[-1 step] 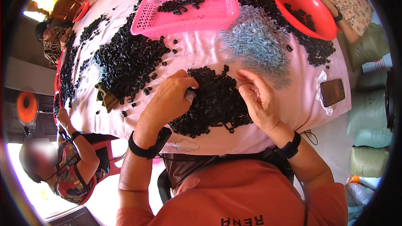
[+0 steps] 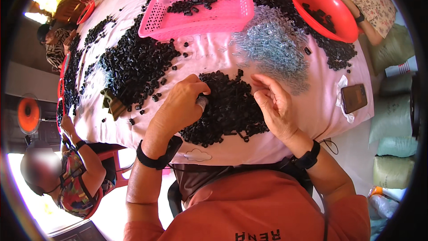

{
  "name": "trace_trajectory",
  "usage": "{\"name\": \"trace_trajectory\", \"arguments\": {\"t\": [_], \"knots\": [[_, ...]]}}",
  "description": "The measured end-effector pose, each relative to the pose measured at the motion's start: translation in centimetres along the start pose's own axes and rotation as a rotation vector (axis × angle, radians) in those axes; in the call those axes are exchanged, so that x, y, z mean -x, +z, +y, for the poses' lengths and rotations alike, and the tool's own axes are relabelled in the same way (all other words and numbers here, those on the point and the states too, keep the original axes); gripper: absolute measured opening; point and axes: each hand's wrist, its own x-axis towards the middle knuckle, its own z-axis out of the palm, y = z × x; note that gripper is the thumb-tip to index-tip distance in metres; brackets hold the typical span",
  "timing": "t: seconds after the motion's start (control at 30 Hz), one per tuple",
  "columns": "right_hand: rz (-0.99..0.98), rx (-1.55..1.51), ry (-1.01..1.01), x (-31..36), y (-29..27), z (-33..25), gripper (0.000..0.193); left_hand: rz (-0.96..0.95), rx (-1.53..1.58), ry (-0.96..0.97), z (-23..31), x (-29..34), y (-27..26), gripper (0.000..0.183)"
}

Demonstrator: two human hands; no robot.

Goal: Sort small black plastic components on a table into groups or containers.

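The person wears an orange-red short-sleeved top [image 2: 249, 209], filling the frame from 5 to 7 o'clock. Dark block lettering is printed across the chest at 6 o'clock; it reads upside down from this view. Both forearms are bare below the sleeves. A black band [image 2: 157, 154] encircles the wrist of the left hand [image 2: 180, 105], broad and flat, with a squared black section on its upper side. A second black band [image 2: 308, 156] sits on the wrist of the right hand [image 2: 274, 105], narrower, with a thin dark cord trailing from it toward 3 o'clock. A dark brown apron-like panel [image 2: 200, 180] lies above the top's neckline, with black straps [image 2: 171, 201] at its edges.
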Motion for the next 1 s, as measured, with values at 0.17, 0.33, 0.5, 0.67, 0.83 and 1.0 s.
{"name": "trace_trajectory", "arguments": {"t": [0.17,0.33,0.5,0.67,0.83,1.0], "knots": [[0.009,-0.001,-0.004,0.0,-0.1,0.3,0.042,0.024,0.158,-0.031,-0.1,0.1,-1.1,0.022],[0.023,0.005,-0.035,-0.1,0.0,0.6,0.042,0.013,0.192,-0.057,-1.6,-0.2,-2.6,0.023],[0.037,0.003,-0.027,0.0,0.1,0.6,0.042,0.014,0.364,-0.143,-2.4,-0.2,-3.1,0.022],[0.030,0.029,-0.007,0.0,-0.1,0.6,0.041,-0.074,0.566,-0.274,-3.4,-0.4,-2.9,0.019],[0.024,0.045,-0.030,-0.1,0.0,0.5,0.040,0.031,0.629,-0.264,-4.7,-0.1,-2.4,0.021],[0.022,0.045,-0.050,-0.2,0.1,0.6,0.040,0.294,0.205,-0.180,-5.6,-0.3,-2.3,0.030]]}}
